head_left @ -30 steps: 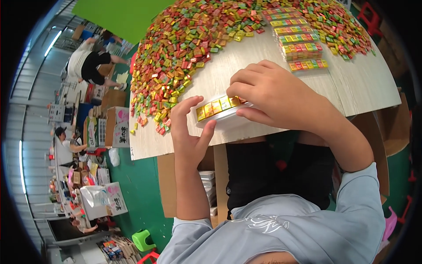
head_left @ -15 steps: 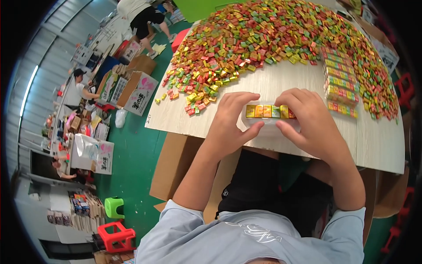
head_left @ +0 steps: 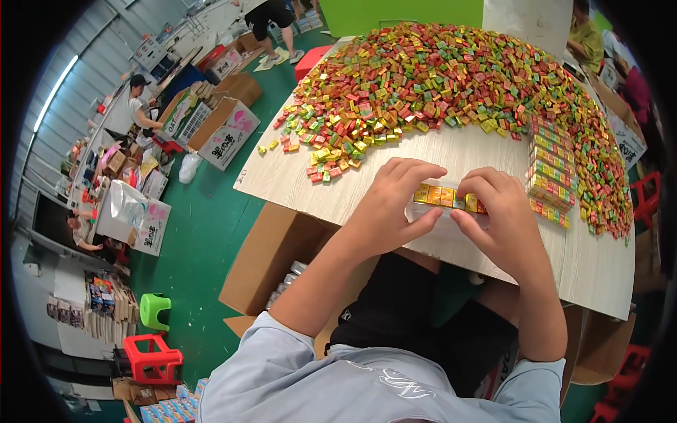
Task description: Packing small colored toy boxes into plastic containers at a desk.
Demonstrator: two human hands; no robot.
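In the head view, the step in hand looks like squaring up a short row of foil-wrapped pieces (head_left: 435,195) in a clear plastic tray (head_left: 431,224). The row lies near the middle of the worktop's (head_left: 486,149) near edge, between the two hands. The next move, as I judge it, calls for light, level pressure from both sides, so that the pieces stay in line and none tips out.

The left hand (head_left: 390,206) is held wide: its fingers arch over the far side of the row's left end and its thumb lies along the near side, with the pieces showing in the gap. The right hand (head_left: 502,220) is narrower, curled around the right end, index finger and thumb close to the pieces; I cannot tell whether it pinches one. The palms face each other. The left forearm slants in from the lower left and the right one rises more steeply, both crossing the near edge.

A heap of loose pieces (head_left: 423,84) spreads along the worktop's far edge and down its right side. Stacked packs (head_left: 550,173) of similar rows stand between that heap and the right hand.
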